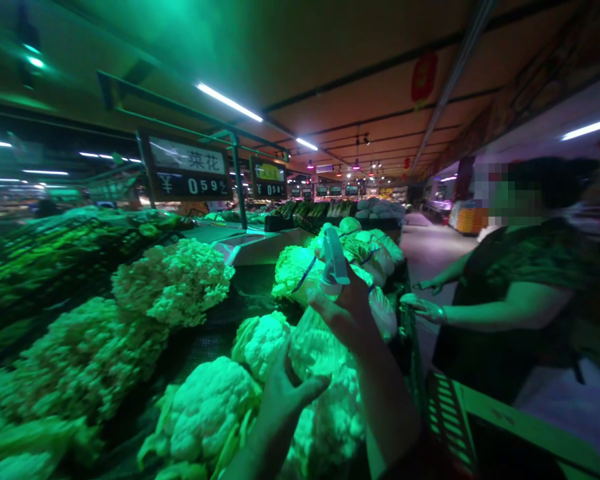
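Bare left hand (pixel 283 407), fingers spread open, sits beside knobbly white cauliflower (pixel 327 427); right hand (pixel 345 310) grips a white plastic handheld device (pixel 334 257), its exact type hard to make out.

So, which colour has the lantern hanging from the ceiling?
The lantern is red; it shows in the head view.

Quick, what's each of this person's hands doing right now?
Left hand: open, fingers spread, holding nothing.
Right hand: closed around a white spray bottle.
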Demonstrator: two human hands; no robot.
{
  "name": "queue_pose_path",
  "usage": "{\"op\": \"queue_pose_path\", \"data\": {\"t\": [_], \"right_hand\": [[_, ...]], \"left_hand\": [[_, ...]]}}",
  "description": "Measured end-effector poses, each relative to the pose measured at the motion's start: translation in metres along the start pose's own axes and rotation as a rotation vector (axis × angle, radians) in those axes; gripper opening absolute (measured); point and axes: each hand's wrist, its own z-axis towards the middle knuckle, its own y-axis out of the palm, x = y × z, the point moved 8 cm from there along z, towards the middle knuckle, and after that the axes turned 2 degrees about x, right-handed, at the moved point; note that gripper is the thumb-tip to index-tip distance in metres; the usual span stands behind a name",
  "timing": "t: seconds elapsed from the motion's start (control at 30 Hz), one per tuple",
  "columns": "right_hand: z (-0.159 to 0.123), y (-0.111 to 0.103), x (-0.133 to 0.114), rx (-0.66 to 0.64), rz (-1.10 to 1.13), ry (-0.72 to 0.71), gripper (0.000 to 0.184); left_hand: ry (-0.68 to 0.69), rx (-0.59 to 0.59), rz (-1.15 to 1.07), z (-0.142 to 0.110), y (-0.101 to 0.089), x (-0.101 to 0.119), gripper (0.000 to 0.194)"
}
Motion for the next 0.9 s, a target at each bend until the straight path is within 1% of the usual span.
{"op": "queue_pose_path", "data": {"t": [0.1, 0.2, 0.27, 0.37, 0.43, 0.5, 0.57, 0.63, 0.67, 0.73, 0.8, 0.83, 0.9], "right_hand": [[-0.001, 0.003, -0.008, -0.017, 0.027, -0.024, 0.064], [-0.003, 0.008, -0.014, -0.042, -0.003, -0.04, 0.06], [-0.005, 0.014, -0.016, -0.064, -0.069, -0.045, 0.058], [-0.009, 0.022, -0.019, -0.073, -0.148, -0.083, 0.056], [-0.011, 0.026, -0.022, -0.074, -0.164, -0.119, 0.055], [-0.013, 0.03, -0.024, -0.074, -0.173, -0.162, 0.057], [-0.015, 0.033, -0.029, -0.073, -0.195, -0.241, 0.058], [-0.017, 0.036, -0.036, -0.07, -0.244, -0.352, 0.051], [-0.018, 0.037, -0.038, -0.073, -0.264, -0.381, 0.049], [-0.018, 0.039, -0.036, -0.093, -0.271, -0.365, 0.051], [-0.018, 0.039, -0.032, -0.104, -0.253, -0.32, 0.059], [-0.019, 0.039, -0.032, -0.103, -0.249, -0.321, 0.062], [-0.02, 0.038, -0.035, -0.096, -0.257, -0.355, 0.061]], "left_hand": [[-0.033, 0.016, 0.012, 0.0, -0.002, -0.002, 0.089], [-0.071, 0.051, 0.033, 0.001, -0.005, -0.008, 0.093], [-0.083, 0.042, 0.013, 0.003, -0.003, -0.013, 0.096], [-0.033, 0.014, -0.036, 0.006, 0.0, -0.011, 0.099], [-0.01, 0.029, -0.026, 0.007, 0.0, -0.009, 0.099], [-0.034, 0.04, -0.024, 0.007, 0.0, -0.009, 0.094], [-0.043, 0.02, -0.051, 0.007, 0.002, -0.009, 0.086], [-0.029, 0.008, -0.074, 0.006, 0.003, -0.007, 0.078], [-0.018, 0.007, -0.079, 0.006, 0.003, -0.007, 0.075], [-0.01, 0.0, -0.095, 0.006, 0.004, -0.007, 0.07], [-0.012, -0.005, -0.106, 0.006, 0.005, -0.008, 0.065], [-0.014, -0.003, -0.105, 0.006, 0.005, -0.007, 0.065], [-0.019, 0.003, -0.095, 0.005, 0.005, -0.006, 0.066]]}}
